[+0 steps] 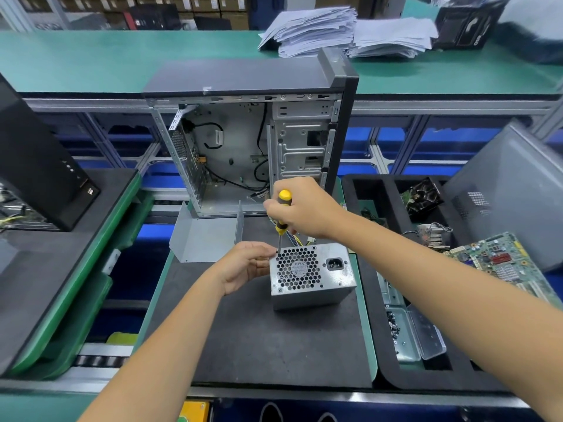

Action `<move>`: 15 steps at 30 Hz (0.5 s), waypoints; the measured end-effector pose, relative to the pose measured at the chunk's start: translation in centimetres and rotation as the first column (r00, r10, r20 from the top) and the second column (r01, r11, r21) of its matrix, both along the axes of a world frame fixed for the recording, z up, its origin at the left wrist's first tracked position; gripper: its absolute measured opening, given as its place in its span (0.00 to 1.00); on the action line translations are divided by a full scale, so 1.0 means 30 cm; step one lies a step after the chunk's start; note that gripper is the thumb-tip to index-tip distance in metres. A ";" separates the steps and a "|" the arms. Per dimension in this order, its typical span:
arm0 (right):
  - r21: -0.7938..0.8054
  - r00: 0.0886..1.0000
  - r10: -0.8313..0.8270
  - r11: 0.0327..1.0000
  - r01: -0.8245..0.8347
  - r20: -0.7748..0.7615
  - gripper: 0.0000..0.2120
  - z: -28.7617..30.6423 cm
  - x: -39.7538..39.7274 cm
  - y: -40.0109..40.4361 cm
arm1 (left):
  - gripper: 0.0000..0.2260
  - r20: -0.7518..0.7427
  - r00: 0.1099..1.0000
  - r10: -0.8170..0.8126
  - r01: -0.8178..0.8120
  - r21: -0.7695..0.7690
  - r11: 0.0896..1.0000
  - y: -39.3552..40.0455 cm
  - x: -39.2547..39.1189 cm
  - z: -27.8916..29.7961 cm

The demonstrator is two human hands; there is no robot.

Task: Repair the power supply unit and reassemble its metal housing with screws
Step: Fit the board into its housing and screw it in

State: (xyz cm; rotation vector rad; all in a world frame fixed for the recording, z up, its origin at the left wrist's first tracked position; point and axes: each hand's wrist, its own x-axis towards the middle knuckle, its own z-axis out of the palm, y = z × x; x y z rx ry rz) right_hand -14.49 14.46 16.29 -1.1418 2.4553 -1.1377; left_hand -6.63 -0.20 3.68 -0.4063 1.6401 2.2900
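Observation:
The silver power supply unit (312,275) stands on the dark mat (274,345), its honeycomb fan grille and power socket facing up. My right hand (301,207) grips the yellow-and-black screwdriver (282,214) upright, with the tip at the grille's top-left corner. My left hand (246,264) holds the unit's left edge, its fingertips curled beside the screwdriver tip. Whether a screw sits under the tip is hidden. Coloured wires (297,237) trail from behind the unit.
An open computer case (249,141) stands behind the mat, with a loose metal cover (204,236) in front of it. A black foam tray (426,300) at the right holds a clear box of screws (408,333), a motherboard (505,263) and a fan. Paper stacks lie on the far shelf.

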 end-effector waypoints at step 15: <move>-0.020 1.000 0.011 1.000 -0.011 0.011 0.15 0.025 -0.003 0.006 | 0.02 -0.037 0.998 -0.051 0.052 0.022 0.998 -0.002 0.000 0.007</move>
